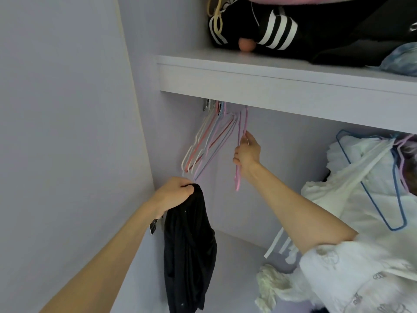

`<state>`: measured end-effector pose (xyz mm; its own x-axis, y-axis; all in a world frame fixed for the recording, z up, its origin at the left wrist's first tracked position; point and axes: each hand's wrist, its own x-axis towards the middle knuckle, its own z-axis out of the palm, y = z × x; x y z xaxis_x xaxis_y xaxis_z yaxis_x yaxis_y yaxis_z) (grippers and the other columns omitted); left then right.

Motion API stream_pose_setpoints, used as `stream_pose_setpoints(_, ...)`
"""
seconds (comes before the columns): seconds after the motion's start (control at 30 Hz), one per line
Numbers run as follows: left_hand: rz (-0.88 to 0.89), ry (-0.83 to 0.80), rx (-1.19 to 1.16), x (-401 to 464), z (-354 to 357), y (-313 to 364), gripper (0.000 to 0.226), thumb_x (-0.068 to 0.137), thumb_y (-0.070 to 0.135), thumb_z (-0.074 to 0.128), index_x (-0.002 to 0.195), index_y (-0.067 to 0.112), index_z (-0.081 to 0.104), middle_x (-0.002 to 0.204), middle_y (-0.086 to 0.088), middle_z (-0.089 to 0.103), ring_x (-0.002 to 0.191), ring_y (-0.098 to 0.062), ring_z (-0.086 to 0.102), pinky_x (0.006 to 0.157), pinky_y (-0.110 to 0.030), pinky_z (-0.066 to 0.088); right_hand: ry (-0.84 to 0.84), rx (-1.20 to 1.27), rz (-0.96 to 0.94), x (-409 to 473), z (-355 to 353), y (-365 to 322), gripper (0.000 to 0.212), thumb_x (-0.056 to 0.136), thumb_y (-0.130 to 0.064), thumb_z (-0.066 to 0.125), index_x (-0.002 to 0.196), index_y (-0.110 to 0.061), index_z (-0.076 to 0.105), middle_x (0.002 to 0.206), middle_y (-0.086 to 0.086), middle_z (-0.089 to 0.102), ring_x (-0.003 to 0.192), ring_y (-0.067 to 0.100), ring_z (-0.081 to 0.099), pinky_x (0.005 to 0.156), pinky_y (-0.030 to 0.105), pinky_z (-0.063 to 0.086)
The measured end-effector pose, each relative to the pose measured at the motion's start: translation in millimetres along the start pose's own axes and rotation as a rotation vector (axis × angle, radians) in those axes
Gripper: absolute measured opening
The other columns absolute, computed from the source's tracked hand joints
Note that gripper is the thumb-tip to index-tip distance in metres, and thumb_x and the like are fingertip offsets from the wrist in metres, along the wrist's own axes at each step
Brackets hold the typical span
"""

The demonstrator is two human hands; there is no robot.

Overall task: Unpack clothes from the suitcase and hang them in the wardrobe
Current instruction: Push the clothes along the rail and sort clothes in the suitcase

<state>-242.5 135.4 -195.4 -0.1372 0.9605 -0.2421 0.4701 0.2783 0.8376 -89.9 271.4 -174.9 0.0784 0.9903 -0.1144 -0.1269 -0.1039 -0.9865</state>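
wardrobe walls (67,132) and shelf (270,82) pale lilac-grey. garment (189,251) gripped by left hand (173,195) plain black, a few tiny white specks. hanger (238,177) held by right hand (247,152) pink. bunch of hangers (209,141) on the rail: white, coral pink, lilac, light blue. hanging garment (352,199) at right white, blue hanger (372,199) lying over it. bundle (277,30) on the shelf black with white stripes, small orange-peach ball (247,45) beside it. sleeve (352,279) white with faint grey print.
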Motion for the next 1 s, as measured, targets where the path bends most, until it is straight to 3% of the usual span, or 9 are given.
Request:
stream_pose_setpoints(0.13,0.202,0.116,0.263,4,17,1,0.023,0.094,0.008,0.041,0.099,0.013,0.063,0.089,-0.003,0.061,0.079,-0.015,0.057,0.063,-0.016,0.04,-0.005,-0.056,-0.06,-6,-23,-15,0.033,0.097,-0.002,0.029,0.124,-0.011,0.046,0.073,0.001,0.047,0.051,0.01,0.033,0.033,0.014,0.03)
stream_pose_setpoints(0.27,0.368,0.346,0.504,15,31,-7,0.024,0.092,0.012,0.045,0.101,0.012,0.067,0.093,-0.015,0.057,0.09,-0.027,0.051,0.087,-0.029,0.043,0.015,-0.072,-0.042,-16,-51,-8,0.017,0.093,-0.005,0.035,0.083,-0.014,0.045,0.065,0.001,0.039,0.047,0.011,0.029,0.031,0.014,0.024)
stream_pose_setpoints(0.4,0.338,0.391,0.231,10,44,5,0.021,0.094,0.008,0.042,0.094,0.01,0.063,0.074,-0.009,0.054,0.057,-0.015,0.049,0.057,-0.019,0.042,0.13,-0.131,-0.126,-22,-77,10,0.029,0.092,-0.016,0.049,0.065,-0.017,0.038,0.057,0.001,0.035,0.046,0.012,0.031,0.043,0.022,0.027)
stream_pose_setpoints(0.5,0.181,0.359,-0.04,7,54,16,0.02,0.093,0.008,0.041,0.086,0.005,0.06,0.069,-0.01,0.051,0.065,-0.02,0.05,0.063,-0.026,0.042,0.206,-0.185,-0.203,-34,-100,31,0.041,0.092,-0.025,0.054,0.057,-0.018,0.032,0.054,0.002,0.034,0.052,0.016,0.03,0.052,0.03,0.027)
stream_pose_setpoints(0.63,0.034,0.189,-0.239,2,67,24,0.02,0.094,0.006,0.044,0.078,0.008,0.057,0.085,-0.011,0.058,0.081,-0.024,0.056,0.074,-0.03,0.051,0.16,-0.172,-0.165,-39,-134,45,0.038,0.093,-0.032,0.054,0.062,-0.016,0.04,0.054,0.002,0.04,0.048,0.015,0.035,0.05,0.027,0.033)
stream_pose_setpoints(0.7,0.011,0.177,-0.217,-1,72,26,0.023,0.093,0.006,0.045,0.074,0.012,0.055,0.088,-0.01,0.058,0.078,-0.022,0.056,0.068,-0.027,0.049,0.118,-0.256,-0.031,-37,-145,42,0.037,0.093,-0.043,0.05,0.07,-0.015,0.046,0.059,0.001,0.044,0.05,0.014,0.04,0.049,0.024,0.035)
stream_pose_setpoints(0.77,-0.003,0.212,-0.189,0,74,27,0.027,0.093,0.007,0.047,0.067,0.017,0.049,0.087,-0.008,0.053,0.074,-0.019,0.051,0.061,-0.025,0.043,0.146,-0.399,0.098,-35,-156,44,0.045,0.092,-0.053,0.043,0.076,-0.012,0.053,0.07,0.003,0.05,0.061,0.019,0.049,0.056,0.028,0.039)
stream_pose_setpoints(0.87,-0.042,0.22,-0.181,2,78,25,0.03,0.092,0.008,0.05,0.065,0.02,0.047,0.078,-0.006,0.05,0.07,-0.02,0.048,0.06,-0.026,0.039,0.217,-0.606,0.115,-45,-173,55,0.046,0.099,-0.044,0.034,0.099,-0.006,0.059,0.089,0.009,0.058,0.091,0.033,0.059,0.073,0.032,0.042)
stream_pose_setpoints(1.0,-0.006,0.253,-0.068,-1,80,19,0.013,0.089,0.008,0.055,0.082,0.014,0.064,0.084,-0.005,0.06,0.078,-0.02,0.057,0.071,-0.026,0.046,0.154,-0.648,0.027,-58,-188,65,0.04,0.101,-0.031,0.033,0.087,-0.006,0.061,0.07,0.008,0.054,0.066,0.027,0.051,0.059,0.029,0.039)
